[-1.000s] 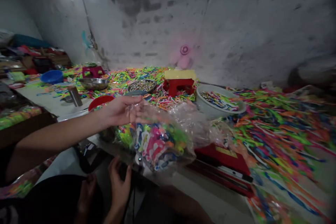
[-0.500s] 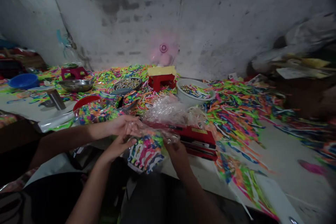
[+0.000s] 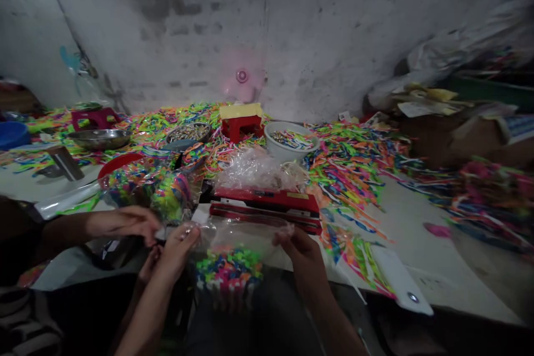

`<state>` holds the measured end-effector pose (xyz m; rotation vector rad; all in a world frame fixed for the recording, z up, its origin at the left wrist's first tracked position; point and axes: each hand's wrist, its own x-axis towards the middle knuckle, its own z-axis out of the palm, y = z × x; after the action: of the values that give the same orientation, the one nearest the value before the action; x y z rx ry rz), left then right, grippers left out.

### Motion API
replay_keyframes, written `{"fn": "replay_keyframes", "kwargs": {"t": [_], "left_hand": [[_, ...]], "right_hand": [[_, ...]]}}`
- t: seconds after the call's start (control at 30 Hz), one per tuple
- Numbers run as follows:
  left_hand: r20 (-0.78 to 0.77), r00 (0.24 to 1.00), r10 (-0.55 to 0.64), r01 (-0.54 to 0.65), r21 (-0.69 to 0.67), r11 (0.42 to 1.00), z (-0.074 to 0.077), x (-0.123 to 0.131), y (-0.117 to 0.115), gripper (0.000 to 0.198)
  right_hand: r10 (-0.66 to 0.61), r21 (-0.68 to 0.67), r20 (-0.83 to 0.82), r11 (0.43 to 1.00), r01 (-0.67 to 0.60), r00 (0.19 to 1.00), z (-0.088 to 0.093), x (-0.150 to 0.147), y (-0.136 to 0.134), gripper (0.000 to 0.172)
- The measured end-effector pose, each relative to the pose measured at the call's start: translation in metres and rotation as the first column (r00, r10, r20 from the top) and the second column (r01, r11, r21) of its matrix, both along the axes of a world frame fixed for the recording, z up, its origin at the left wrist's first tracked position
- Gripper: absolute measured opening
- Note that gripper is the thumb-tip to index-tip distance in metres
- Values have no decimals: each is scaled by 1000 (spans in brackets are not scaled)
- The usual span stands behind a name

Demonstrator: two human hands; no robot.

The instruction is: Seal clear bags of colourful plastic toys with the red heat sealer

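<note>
I now have the clear plastic bag (image 3: 246,232) to myself: the co-worker's hand (image 3: 125,222), which was on it half a second ago, has drawn off and sits left of the long red device (image 3: 267,206). My left hand (image 3: 177,247) is closed in a pinch on the bag's left upper corner, and my right hand (image 3: 303,253) pinches the right corner with its fingertips, so the top is now stretched wide. The bag hangs over my lap, on the near side of the red device; whether it touches that device I cannot tell. With the top pulled straight, the colourful pieces (image 3: 230,268) sit low, leaving a band of bare film above them. Crumpled clear film (image 3: 250,169) lies at the red device's far side, the pale bowl (image 3: 280,154) beyond it.
</note>
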<state>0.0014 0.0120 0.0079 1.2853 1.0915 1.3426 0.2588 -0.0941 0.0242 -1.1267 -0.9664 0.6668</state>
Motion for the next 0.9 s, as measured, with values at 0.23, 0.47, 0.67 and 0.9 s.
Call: {"fn": "replay_keyframes", "kwargs": {"t": [0.23,0.47,0.67,0.9], "left_hand": [[-169,979,-118,140,128,982,15,3,-61,48],[-161,987,22,31,319,947,20,9,-88,34],[78,909,-409,402,92,911,9,25,-75,70],[-87,943,-321,315,-73,946,-1,18,-77,53]], "right_hand": [[-5,-28,92,1000,8,996,-10,36,-52,47],[93,-183,203,982,-56,975,-51,35,-87,58],[0,-74,133,997,9,991,-38,16,-89,48],[-86,-158,165,981,113,982,-28,35,-101,40]]}}
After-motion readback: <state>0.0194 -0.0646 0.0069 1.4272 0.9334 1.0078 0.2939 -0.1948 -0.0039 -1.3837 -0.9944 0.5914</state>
